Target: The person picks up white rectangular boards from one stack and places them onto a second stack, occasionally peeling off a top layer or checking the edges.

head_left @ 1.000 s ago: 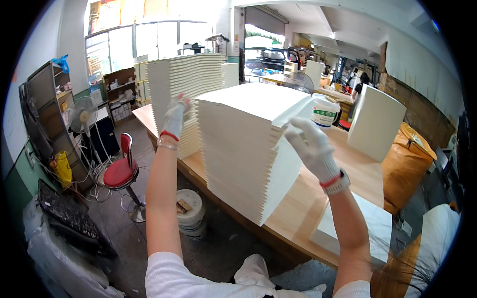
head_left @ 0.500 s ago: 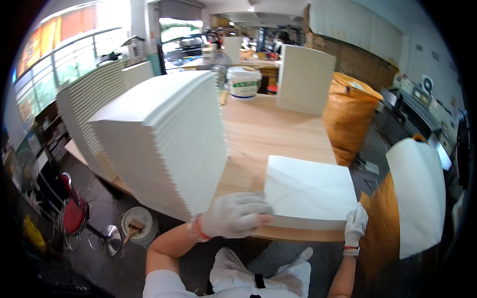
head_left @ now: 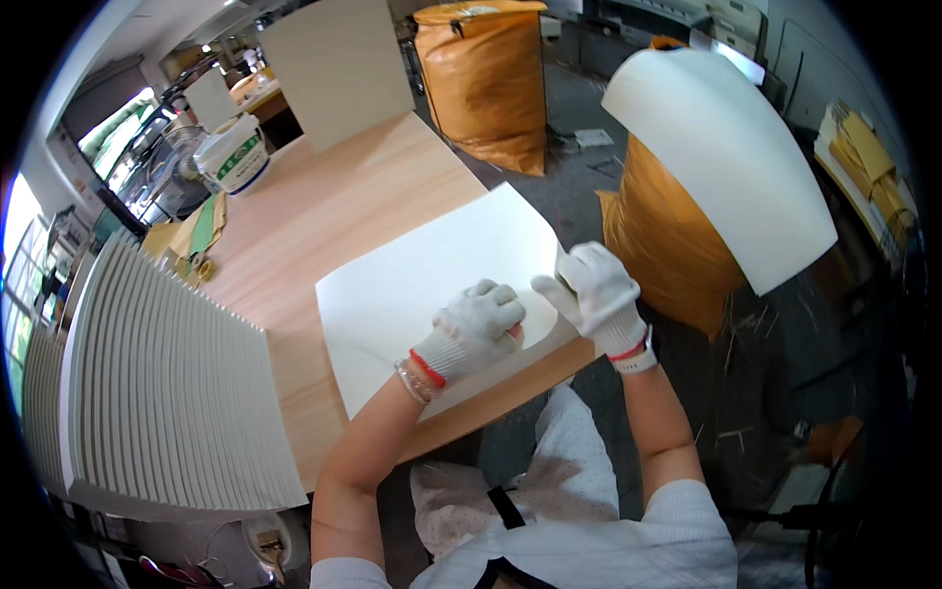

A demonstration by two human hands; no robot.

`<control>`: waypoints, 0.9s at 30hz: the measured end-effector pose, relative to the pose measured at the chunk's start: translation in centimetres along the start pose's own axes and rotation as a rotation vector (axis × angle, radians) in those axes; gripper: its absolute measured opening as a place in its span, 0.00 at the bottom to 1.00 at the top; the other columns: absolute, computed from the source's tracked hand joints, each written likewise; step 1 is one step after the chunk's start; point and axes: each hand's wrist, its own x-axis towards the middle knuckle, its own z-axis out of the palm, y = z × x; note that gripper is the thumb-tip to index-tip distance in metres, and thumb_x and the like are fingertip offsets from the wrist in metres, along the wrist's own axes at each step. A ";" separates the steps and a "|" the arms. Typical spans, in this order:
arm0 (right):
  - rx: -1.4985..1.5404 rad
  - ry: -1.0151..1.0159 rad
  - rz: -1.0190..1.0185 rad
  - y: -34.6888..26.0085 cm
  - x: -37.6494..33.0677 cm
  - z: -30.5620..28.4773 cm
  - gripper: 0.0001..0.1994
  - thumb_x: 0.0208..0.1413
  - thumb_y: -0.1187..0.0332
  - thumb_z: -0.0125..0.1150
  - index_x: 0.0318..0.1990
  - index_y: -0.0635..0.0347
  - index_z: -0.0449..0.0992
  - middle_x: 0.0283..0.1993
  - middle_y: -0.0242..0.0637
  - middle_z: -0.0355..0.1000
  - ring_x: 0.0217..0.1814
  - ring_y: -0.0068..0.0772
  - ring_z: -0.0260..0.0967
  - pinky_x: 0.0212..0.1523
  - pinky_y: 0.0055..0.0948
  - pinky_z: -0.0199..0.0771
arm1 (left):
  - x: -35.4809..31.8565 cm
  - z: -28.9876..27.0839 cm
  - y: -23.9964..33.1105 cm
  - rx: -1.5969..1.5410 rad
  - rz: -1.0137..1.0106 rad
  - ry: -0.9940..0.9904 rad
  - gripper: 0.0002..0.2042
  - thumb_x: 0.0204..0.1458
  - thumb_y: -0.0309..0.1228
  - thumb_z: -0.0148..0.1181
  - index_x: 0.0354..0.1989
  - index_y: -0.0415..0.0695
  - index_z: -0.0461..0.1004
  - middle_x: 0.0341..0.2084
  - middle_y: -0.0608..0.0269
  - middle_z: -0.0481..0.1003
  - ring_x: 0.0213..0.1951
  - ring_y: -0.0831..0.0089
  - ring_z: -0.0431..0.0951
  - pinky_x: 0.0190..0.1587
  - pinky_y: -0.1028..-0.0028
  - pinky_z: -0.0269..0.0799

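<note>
Smooth white rectangular sheet (head_left: 407, 270): lifted, kinda curled at right
White-gloved left hand (head_left: 476, 319): fingers bent over it, can't tell if gripping
White-gloved right hand (head_left: 597, 290): pinching that curled edge

There is room to pass over the wooden surface (head_left: 324, 218) between the white sheets (head_left: 422, 265) and the upright board (head_left: 339, 74), while the ridged stack (head_left: 177, 393) blocks the left side and a white bucket (head_left: 232, 157) stands far left.
</note>
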 end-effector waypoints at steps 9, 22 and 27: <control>-0.032 0.104 -0.024 2.4 -0.4 2.0 0.07 0.60 0.68 0.59 0.37 0.64 0.76 0.23 0.40 0.63 0.25 0.45 0.64 0.27 0.41 0.63 | -0.4 -0.8 0.1 -0.479 -0.243 -0.007 0.06 0.47 0.21 0.63 0.28 0.39 0.70 0.39 0.59 0.79 0.38 0.65 0.77 0.40 0.70 0.75; -0.033 0.114 0.004 3.0 -1.6 2.0 0.09 0.57 0.72 0.58 0.44 0.63 0.76 0.25 0.40 0.64 0.27 0.41 0.65 0.29 0.38 0.63 | -0.7 -1.2 0.6 -0.689 -0.442 0.027 0.27 0.46 0.20 0.71 0.58 0.40 0.71 0.49 0.57 0.76 0.47 0.73 0.75 0.55 0.73 0.73; 0.189 0.148 0.188 2.9 -1.8 2.7 0.07 0.60 0.72 0.57 0.43 0.64 0.76 0.25 0.41 0.64 0.28 0.44 0.65 0.30 0.39 0.64 | -1.3 -1.1 -0.4 -0.544 -0.254 -0.038 0.24 0.49 0.18 0.67 0.58 0.41 0.74 0.56 0.50 0.73 0.51 0.65 0.76 0.53 0.72 0.72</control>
